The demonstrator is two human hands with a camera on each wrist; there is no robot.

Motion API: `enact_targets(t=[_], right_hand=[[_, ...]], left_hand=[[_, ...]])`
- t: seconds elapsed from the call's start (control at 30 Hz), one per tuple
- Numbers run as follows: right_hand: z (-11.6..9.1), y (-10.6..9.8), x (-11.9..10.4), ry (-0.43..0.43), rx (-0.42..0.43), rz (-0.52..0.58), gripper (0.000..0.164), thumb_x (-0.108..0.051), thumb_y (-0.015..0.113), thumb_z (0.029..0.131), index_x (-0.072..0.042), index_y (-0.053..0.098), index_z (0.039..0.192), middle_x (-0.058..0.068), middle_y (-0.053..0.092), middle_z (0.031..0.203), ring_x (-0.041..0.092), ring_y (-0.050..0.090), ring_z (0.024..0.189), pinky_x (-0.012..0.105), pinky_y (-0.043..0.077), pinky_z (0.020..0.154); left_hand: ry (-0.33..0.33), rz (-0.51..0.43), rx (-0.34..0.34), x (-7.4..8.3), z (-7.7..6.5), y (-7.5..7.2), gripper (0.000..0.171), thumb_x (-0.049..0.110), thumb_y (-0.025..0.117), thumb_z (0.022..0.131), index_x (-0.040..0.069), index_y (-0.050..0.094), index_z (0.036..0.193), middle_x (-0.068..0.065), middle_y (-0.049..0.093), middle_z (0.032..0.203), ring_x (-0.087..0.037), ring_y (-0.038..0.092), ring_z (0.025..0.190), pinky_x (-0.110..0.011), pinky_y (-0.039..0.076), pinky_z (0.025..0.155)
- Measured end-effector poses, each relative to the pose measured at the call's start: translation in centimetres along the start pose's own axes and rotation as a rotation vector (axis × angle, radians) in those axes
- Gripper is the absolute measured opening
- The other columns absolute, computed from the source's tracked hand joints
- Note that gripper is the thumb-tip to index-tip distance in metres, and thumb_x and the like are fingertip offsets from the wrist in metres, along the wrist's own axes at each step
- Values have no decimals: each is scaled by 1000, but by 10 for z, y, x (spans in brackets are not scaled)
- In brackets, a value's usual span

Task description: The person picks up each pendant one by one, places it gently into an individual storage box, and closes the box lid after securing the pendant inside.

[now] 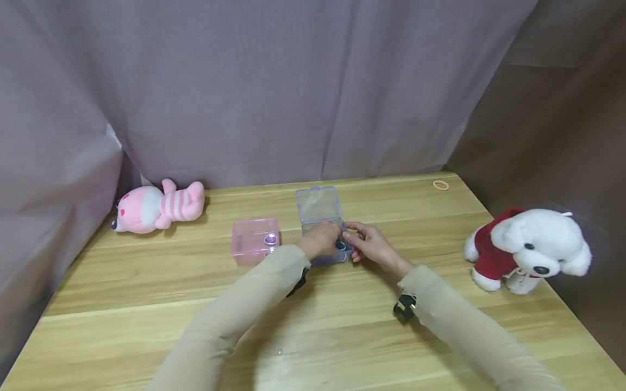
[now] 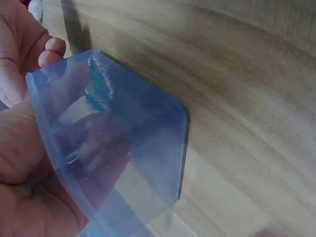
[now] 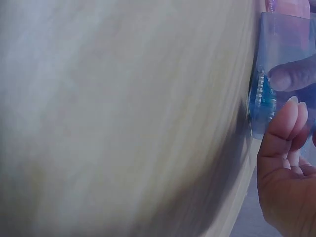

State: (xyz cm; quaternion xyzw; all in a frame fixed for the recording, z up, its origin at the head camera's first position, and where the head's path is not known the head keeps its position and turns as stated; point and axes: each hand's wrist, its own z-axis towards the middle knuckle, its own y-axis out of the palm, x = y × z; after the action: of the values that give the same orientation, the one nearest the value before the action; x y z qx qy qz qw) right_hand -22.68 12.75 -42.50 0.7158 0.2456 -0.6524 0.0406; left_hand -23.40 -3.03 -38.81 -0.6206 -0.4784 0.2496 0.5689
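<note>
A clear blue plastic box [image 1: 332, 259] stands on the table with its hinged lid [image 1: 318, 204] raised. My left hand [image 1: 320, 239] reaches over the rim, its fingers inside the box. In the right wrist view one of its fingers touches a blue gem-like piece [image 3: 266, 98] with a beaded silver edge near the box floor. Through the wall, the same piece shows in the left wrist view. My right hand [image 1: 373, 247] grips the box's right side between thumb and fingers. To the left stands a pink clear box [image 1: 244, 247] holding purple gem-like pieces [image 1: 270, 239].
A pink plush toy [image 1: 156, 209] lies at the back left. At the right edge sits a white plush dog [image 1: 543, 244] in a red garment. A small tan band [image 1: 440, 185] lies at the back right. Grey curtains [image 1: 293, 92] border the wooden table [image 1: 146, 304].
</note>
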Motion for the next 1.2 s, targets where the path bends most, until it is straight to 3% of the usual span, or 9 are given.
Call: enact_targets(t=[0.2,0.5,0.77,1.1,1.13,1.2], right_hand=[[-1,-1,1,33,-1,52,50,-17,50,98,7,35,139,4,57,70,8,55,52,22,54,50],[-4,3,-2,52,0,71,49,-18,49,98,6,35,139,3,56,70,7,55,52,22,54,50],[-6,5,-3,48,10,92,48,-15,49,98,5,34,140,2,59,71,6,55,50,21,53,48],[-5,6,-2,26,20,83,50,-17,51,98,5,35,139,1,57,68,7,56,49,21,53,49],[-5,6,-2,17,21,79,50,-16,51,98,6,34,140,1,57,68,7,56,49,22,53,48],[-6,5,-3,10,29,71,50,-13,50,97,7,32,140,4,56,69,8,56,48,23,54,48]], left_hand=[[-1,-39,-34,0,2,0,12,16,72,82,14,68,93,3,66,96,-14,58,94,-24,47,85],[-51,-163,-94,-3,-1,2,17,11,72,81,13,66,96,2,64,95,-12,54,83,-23,48,76],[-43,-187,-65,-4,-1,1,25,9,73,78,12,55,95,3,50,81,-13,48,76,-23,41,64],[-67,-313,-57,-8,0,1,26,9,71,81,10,55,101,-2,56,89,-16,52,81,-26,46,71],[-42,-322,-37,-13,4,5,26,10,72,80,11,55,99,-1,56,88,-15,51,79,-26,46,69],[-35,-342,-26,-13,2,1,25,9,74,78,10,55,95,-1,57,84,-15,51,75,-25,47,67]])
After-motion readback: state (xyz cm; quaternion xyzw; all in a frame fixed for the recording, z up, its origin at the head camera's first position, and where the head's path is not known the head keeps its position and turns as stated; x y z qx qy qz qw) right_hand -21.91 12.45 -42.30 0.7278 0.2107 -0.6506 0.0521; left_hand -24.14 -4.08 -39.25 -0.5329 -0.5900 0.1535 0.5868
